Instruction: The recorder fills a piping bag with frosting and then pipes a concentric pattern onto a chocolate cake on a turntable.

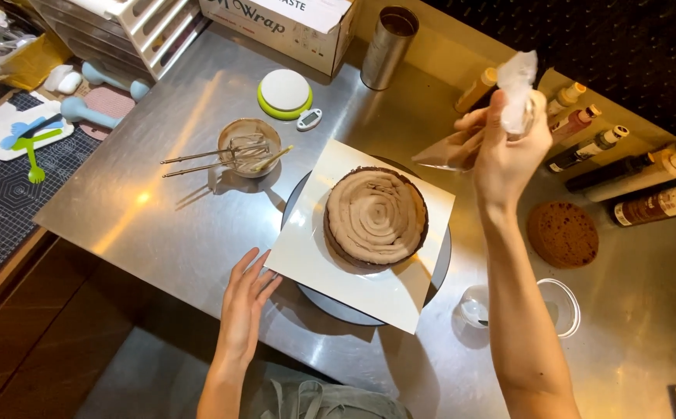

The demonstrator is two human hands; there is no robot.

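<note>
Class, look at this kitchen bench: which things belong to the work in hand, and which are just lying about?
In use: piping bag in right hand; cake; white board touched by left hand; turntable.

Lying about: bottles, metal cup, round sponge, bowl with beaters.

Turntable point(330, 304) mostly hidden under paper sheet point(307, 248); cardboard box point(291, 27) cut off.

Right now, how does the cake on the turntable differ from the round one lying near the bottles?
The frosted cake is covered in pale brown cream swirls; the bare sponge round is uncoated. The frosted cake sits on white square paper, the sponge straight on the steel counter. The frosted one looks larger. Both are round and brown.
</note>
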